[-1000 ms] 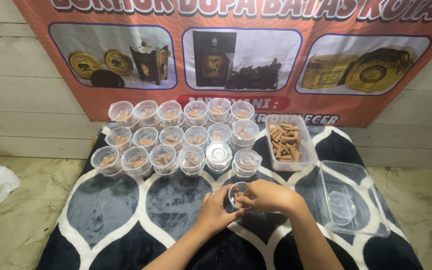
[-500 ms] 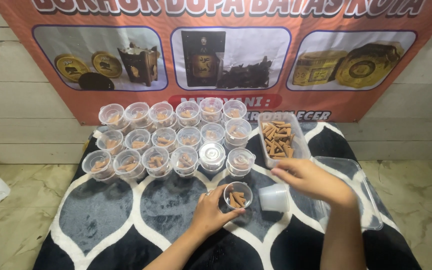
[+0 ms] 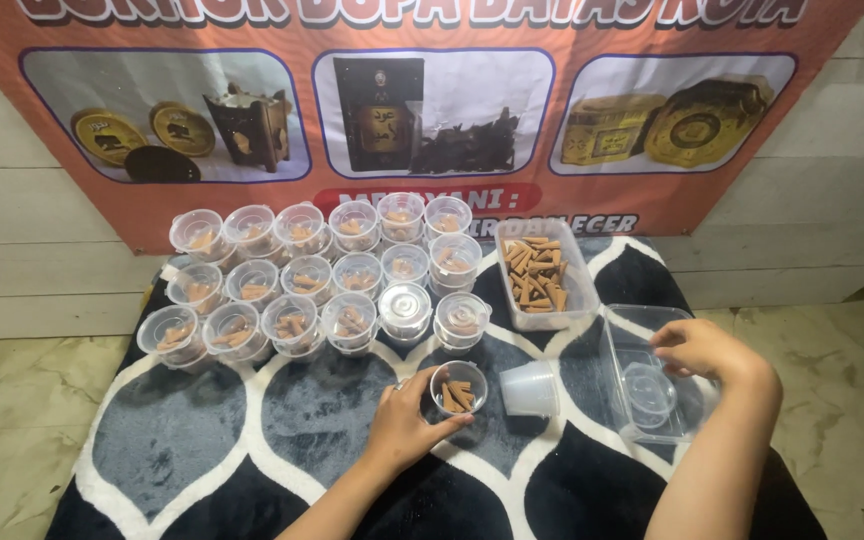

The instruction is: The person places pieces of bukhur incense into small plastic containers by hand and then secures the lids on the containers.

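on the left sit rows of filled cups (image 3: 302, 290). my left hand (image 3: 404, 425) grips a small clear cup (image 3: 458, 388) of brown sticks on the patterned blanket (image 3: 182, 440); it looks light and thin-walled, so i'd hold its sides gently. beside it lies an empty cup (image 3: 530, 388). my right hand (image 3: 697, 348), fingers loosely curled and holding nothing, reaches into a clear tub (image 3: 624, 352) over a lid (image 3: 649, 393).

Left hand (image 3: 404, 428) sits at lower centre of the frame, fingers curled in a grasp, forearm running down. Right hand (image 3: 697, 350) extends at centre right, palm down, fingers bent downward.
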